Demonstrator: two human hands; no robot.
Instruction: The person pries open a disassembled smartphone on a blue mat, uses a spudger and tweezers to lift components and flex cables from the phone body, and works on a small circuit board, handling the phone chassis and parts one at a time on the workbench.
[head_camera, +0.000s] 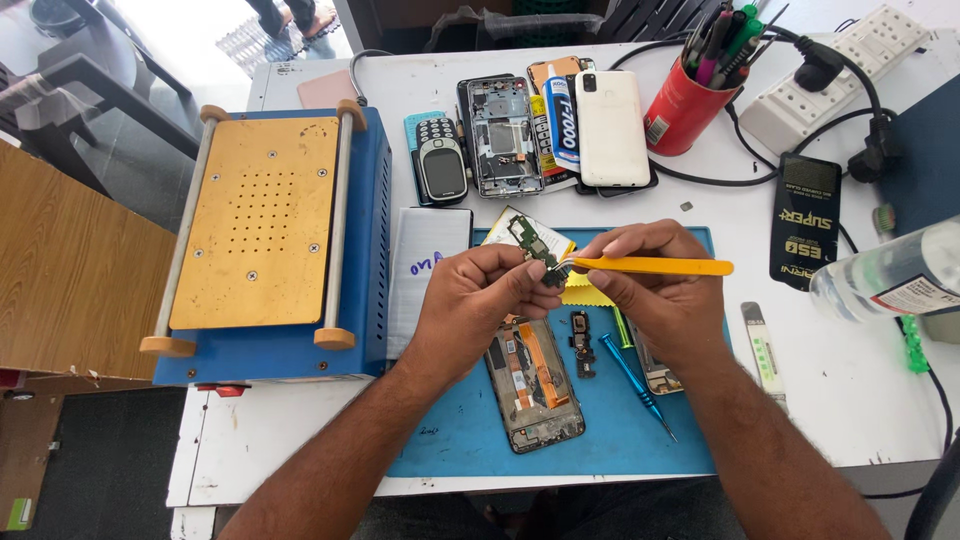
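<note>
At the centre of the frame, the left hand is pinching a small green circuit board between thumb and fingertips, holding it raised above the blue work mat. The right hand is gripping yellow tweezers, whose tip is meeting the lower end of the board (the exact contact point is too small to make out). Directly below the hands, an opened phone body is lying on the mat with its internals exposed, and a blue screwdriver is lying just to its right. At the left of the frame, a blue machine with a gold plate is standing on the white table. Along the upper centre, several phones are lying side by side, with a red pen cup to their right.
</note>
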